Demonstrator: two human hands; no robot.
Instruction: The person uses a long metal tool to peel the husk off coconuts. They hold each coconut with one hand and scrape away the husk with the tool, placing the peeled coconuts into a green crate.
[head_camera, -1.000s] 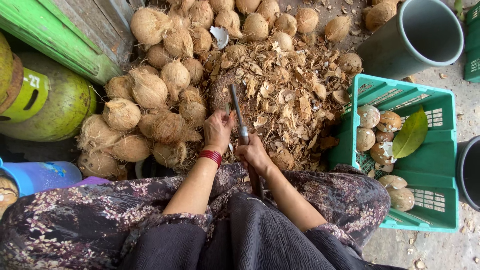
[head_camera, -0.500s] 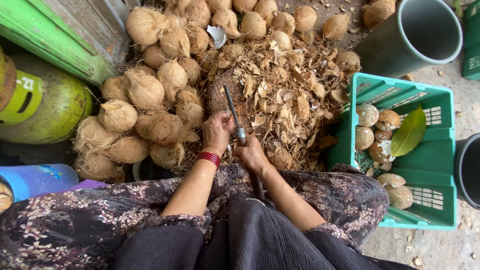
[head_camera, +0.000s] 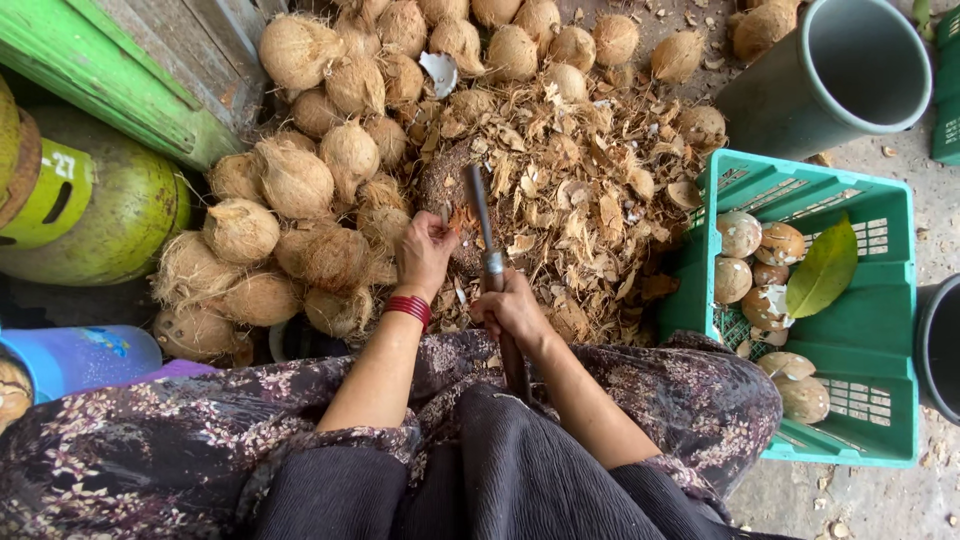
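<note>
Left hand (head_camera: 425, 250) fingers curl around a hard, hairy coconut (head_camera: 452, 190), likely heavy, left of the green crate (head_camera: 880, 330). Right hand (head_camera: 512, 310) fingers clench the metal husking blade's (head_camera: 480, 215) handle, its tip against that coconut.

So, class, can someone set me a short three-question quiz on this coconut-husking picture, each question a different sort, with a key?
1. True or false: the green crate holds peeled coconuts.
2. Which hand grips the metal blade: A left hand, B right hand?
3. What colour is the wristband?

Key: 1 true; 2 B; 3 red.
</note>
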